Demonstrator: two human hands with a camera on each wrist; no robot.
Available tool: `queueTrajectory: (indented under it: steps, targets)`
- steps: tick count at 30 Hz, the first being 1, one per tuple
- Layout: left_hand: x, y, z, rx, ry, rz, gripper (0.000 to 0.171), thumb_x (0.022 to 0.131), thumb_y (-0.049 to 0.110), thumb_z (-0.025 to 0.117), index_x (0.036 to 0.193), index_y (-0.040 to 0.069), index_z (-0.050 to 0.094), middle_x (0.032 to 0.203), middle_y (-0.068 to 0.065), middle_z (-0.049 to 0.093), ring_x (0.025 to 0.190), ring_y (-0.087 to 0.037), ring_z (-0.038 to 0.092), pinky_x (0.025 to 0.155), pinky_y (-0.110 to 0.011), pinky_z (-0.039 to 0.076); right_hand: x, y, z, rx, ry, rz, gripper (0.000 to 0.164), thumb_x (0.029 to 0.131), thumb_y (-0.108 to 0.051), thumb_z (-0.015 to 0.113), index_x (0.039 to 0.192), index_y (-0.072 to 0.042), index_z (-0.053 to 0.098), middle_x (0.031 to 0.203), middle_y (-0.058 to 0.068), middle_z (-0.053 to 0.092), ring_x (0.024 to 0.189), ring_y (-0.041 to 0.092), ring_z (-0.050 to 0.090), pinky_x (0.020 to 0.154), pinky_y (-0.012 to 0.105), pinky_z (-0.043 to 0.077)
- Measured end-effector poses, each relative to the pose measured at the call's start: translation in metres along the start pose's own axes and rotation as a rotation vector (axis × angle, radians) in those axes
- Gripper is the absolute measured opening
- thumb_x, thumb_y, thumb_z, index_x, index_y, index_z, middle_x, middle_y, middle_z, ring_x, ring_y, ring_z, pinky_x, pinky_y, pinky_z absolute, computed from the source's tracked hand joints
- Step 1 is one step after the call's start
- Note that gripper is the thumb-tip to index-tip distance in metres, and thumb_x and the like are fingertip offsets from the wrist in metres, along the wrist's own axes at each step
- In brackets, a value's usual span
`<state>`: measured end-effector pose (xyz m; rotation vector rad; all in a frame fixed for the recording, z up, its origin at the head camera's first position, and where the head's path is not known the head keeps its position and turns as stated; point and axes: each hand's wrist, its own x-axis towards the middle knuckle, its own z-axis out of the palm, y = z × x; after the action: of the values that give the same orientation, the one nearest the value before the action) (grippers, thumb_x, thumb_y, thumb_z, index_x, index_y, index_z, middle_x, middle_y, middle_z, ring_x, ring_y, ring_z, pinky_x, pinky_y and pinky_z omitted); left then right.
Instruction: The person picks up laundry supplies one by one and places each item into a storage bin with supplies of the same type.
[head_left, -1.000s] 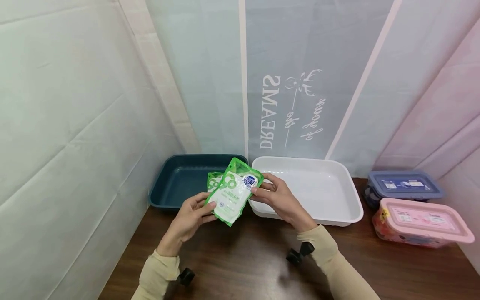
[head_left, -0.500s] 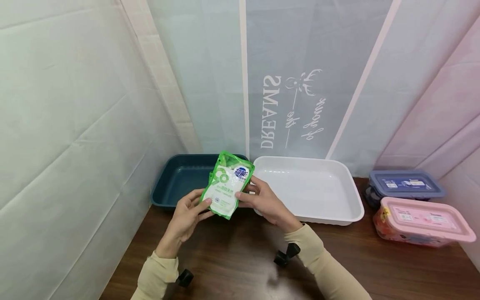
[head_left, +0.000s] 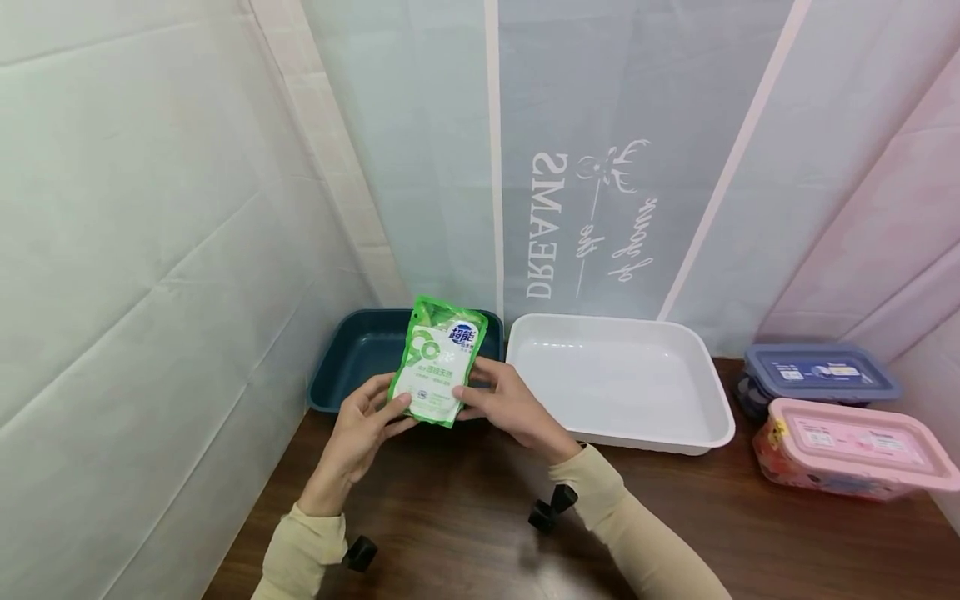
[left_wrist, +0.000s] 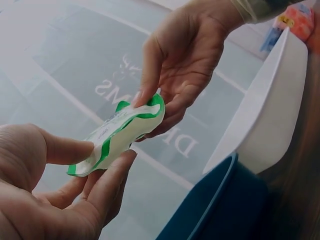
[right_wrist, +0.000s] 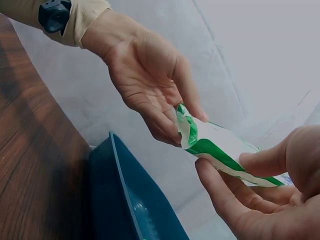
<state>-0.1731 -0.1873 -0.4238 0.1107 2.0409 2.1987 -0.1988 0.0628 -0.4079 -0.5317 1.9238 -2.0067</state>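
Both hands hold a stack of green-and-white pouches (head_left: pixel 437 362) in front of the dark teal tray. In the head view only the top pouch shows, its printed face up. My left hand (head_left: pixel 358 433) pinches the lower left corner, thumb on top and fingers beneath. On the right edge, my right hand (head_left: pixel 513 407) pinches likewise with thumb above. The left wrist view shows the layered edge of the pouches (left_wrist: pixel 125 127) between the two hands. From the right wrist view, a green side seam is seen on the pouches (right_wrist: pixel 220 155).
Behind the hands stands the dark teal tray (head_left: pixel 330 379), partly covered by the pouches. A white tray (head_left: pixel 622 383) is beside it. At right are a blue lidded box (head_left: pixel 821 372) and a pink lidded box (head_left: pixel 855 446) on the brown wooden table (head_left: pixel 450 533).
The pouches have moved left and turned more upright. The lower pouch, which stuck out at the left, is now covered by the top one. Both hands still grip them.
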Motion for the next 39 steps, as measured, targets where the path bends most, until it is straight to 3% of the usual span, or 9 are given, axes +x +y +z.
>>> queueTrajectory:
  steps: [6,14,22,26,32,35,39]
  targets:
    - [0.002,0.002,-0.008,0.064,0.001,0.035,0.052,0.106,0.01,0.068,0.154,0.002,0.05,0.134,-0.01,0.063,0.106,-0.014,0.074,0.091,-0.032,0.064,0.01,0.001,0.005,-0.024,0.048,-0.025,0.049,0.106,-0.002,0.063,0.154,-0.002,0.052,0.133,0.025,0.07,0.101,0.029,0.079,0.087,0.055,0.065]
    - [0.008,0.002,-0.018,0.154,0.047,0.046,0.051,0.105,0.014,0.07,0.152,0.002,0.053,0.141,-0.02,0.059,0.108,-0.014,0.072,0.096,-0.035,0.063,0.026,0.008,0.011,-0.016,0.127,-0.007,0.041,0.104,-0.003,0.067,0.144,0.0,0.056,0.129,0.025,0.072,0.099,0.029,0.079,0.082,0.047,0.067]
    - [0.016,0.001,-0.033,0.268,0.101,0.044,0.05,0.107,0.017,0.069,0.151,0.002,0.054,0.146,-0.026,0.059,0.103,-0.004,0.073,0.091,-0.027,0.062,0.044,0.016,0.021,-0.017,0.164,-0.016,0.034,0.103,-0.004,0.069,0.136,-0.001,0.06,0.126,0.023,0.072,0.102,0.03,0.078,0.086,0.051,0.066]
    - [0.019,0.002,-0.043,0.339,0.111,0.037,0.05,0.107,0.019,0.068,0.152,0.002,0.054,0.148,-0.026,0.058,0.113,-0.014,0.075,0.092,-0.027,0.062,0.053,0.022,0.027,-0.031,0.153,-0.006,0.037,0.103,-0.004,0.069,0.139,-0.001,0.06,0.131,0.024,0.069,0.108,0.033,0.077,0.091,0.054,0.064]
    - [0.023,-0.001,-0.051,0.39,0.118,0.009,0.05,0.107,0.021,0.069,0.151,0.003,0.055,0.149,-0.025,0.058,0.128,-0.036,0.069,0.096,-0.033,0.063,0.061,0.03,0.03,-0.103,0.138,0.02,0.047,0.103,-0.007,0.07,0.148,-0.005,0.058,0.14,0.021,0.064,0.116,0.033,0.074,0.088,0.039,0.066]
    - [0.028,-0.004,-0.056,0.404,0.127,-0.001,0.05,0.106,0.02,0.07,0.151,0.003,0.056,0.148,-0.025,0.058,0.126,-0.037,0.069,0.1,-0.041,0.062,0.064,0.034,0.03,-0.134,0.109,0.033,0.054,0.102,-0.008,0.07,0.154,-0.009,0.054,0.143,0.021,0.061,0.118,0.033,0.073,0.089,0.038,0.065]
    - [0.034,-0.008,-0.063,0.409,0.125,-0.019,0.05,0.107,0.018,0.068,0.151,0.0,0.054,0.144,-0.028,0.057,0.118,-0.03,0.07,0.1,-0.042,0.061,0.071,0.039,0.035,-0.151,0.069,0.056,0.063,0.102,-0.005,0.069,0.161,-0.011,0.046,0.141,0.021,0.061,0.113,0.031,0.074,0.093,0.048,0.064]
